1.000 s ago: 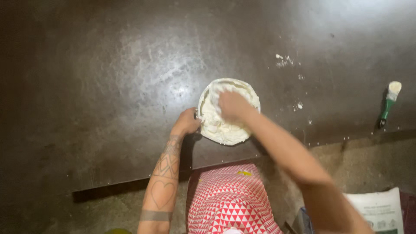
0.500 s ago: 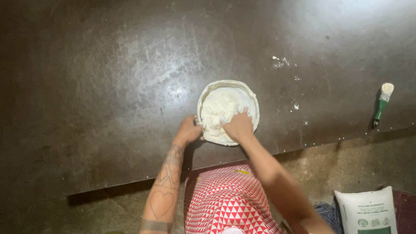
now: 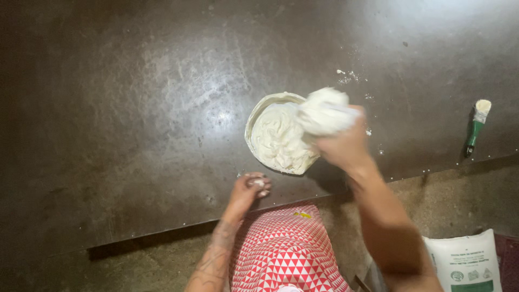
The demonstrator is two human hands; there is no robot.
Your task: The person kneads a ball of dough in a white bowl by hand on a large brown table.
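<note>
A round bowl of white dough sits on a dark metal table near its front edge. My right hand is raised above the bowl's right side, shut on a lump of white dough lifted clear of the rest. My left hand rests on the table just in front of the bowl, fingers curled, with a bit of dough stuck to them; it is off the bowl.
A green-handled brush lies at the table's right edge. Crumbs of dough dot the table behind the bowl. A white sack stands on the floor at lower right. My red-and-white patterned clothing shows below.
My right hand has lifted a lump of dough up out of the bowl. My left hand has let go of the bowl's rim and drawn back toward the table edge.
</note>
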